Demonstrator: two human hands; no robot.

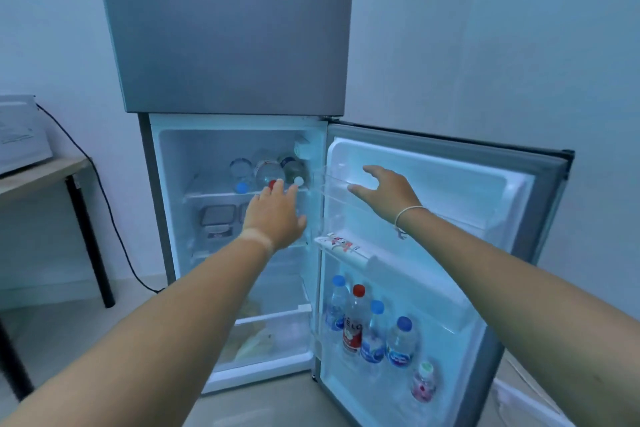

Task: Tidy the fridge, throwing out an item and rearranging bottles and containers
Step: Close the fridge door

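The left hand is open and holds nothing, with its fingertips just below the lying bottles on the top shelf of the fridge. The right hand is open and empty too, up by the top door rack. Far below it, more bottles stand in the bottom door rack.

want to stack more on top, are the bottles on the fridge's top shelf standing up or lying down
Lying down. The three bottles rest on their sides on the top shelf, caps pointing out toward the open door; the left hand reaches toward them.
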